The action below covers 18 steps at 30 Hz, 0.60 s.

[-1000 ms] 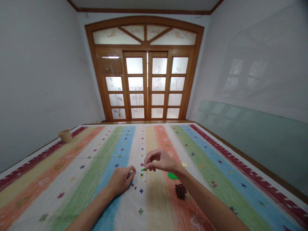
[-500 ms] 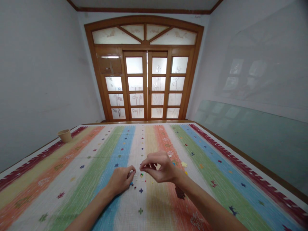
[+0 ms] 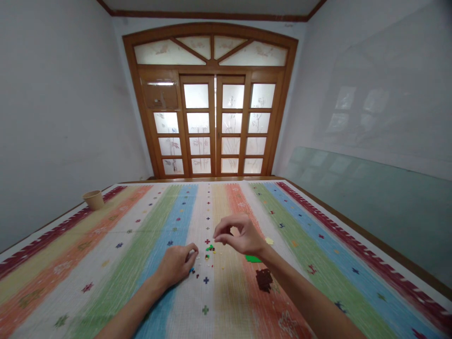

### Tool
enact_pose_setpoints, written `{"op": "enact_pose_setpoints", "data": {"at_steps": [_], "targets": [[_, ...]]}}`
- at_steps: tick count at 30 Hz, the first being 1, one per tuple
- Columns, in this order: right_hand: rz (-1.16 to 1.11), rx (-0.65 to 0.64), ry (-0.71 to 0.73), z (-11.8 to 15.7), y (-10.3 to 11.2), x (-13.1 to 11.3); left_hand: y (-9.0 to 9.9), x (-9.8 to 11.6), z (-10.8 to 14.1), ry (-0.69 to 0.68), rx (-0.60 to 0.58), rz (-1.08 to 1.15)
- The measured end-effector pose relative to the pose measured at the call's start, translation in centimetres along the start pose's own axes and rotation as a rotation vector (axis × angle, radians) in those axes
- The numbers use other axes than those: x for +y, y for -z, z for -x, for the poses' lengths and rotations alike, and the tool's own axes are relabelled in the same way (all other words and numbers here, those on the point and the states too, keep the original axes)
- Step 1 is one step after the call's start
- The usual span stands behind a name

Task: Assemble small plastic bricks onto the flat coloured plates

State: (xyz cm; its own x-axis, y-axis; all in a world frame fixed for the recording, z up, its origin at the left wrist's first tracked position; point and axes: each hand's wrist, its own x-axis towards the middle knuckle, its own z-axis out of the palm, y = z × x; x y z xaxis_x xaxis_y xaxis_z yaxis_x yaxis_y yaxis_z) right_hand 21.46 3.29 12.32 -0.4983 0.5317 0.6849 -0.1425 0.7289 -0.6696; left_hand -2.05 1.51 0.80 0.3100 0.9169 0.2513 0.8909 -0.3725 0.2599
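My left hand (image 3: 176, 265) rests on the striped cloth, thumb and fingers closed around a small white piece (image 3: 191, 252) that shows only in part. Raised over the cloth to the right, my right hand (image 3: 240, 234) is bent at the wrist, with its thumb and fingertips pinched together; what they hold, if anything, is too small to tell. Between and below the hands lies a small cluster of green and dark pieces (image 3: 211, 248). Tiny white, red, blue and dark bits are scattered beside my left fingertips.
A brown heap of small pieces (image 3: 264, 280) lies beside my right forearm. Green pieces (image 3: 253, 258) and pale yellow pieces (image 3: 269, 240) lie partly behind my right wrist. A tan cup (image 3: 93, 200) stands at the table's far left edge. Wooden glazed doors (image 3: 216, 125) are beyond the table.
My right hand has moved a little to the right and up, uncovering the green and dark cluster and more of the brown and green heaps. My left hand keeps its place.
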Motion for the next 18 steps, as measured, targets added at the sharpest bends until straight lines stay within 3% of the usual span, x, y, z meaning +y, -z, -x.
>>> {"op": "enact_pose_setpoints", "data": {"at_steps": [7,18], "targets": [[-0.485,0.02,-0.243,0.1,0.6,1.9,-0.1,-0.2,0.0,-0.005,-0.008,0.005],[-0.728,0.005,-0.292,0.1,1.2,2.5,-0.3,-0.3,0.0,-0.003,-0.006,0.008]]}}
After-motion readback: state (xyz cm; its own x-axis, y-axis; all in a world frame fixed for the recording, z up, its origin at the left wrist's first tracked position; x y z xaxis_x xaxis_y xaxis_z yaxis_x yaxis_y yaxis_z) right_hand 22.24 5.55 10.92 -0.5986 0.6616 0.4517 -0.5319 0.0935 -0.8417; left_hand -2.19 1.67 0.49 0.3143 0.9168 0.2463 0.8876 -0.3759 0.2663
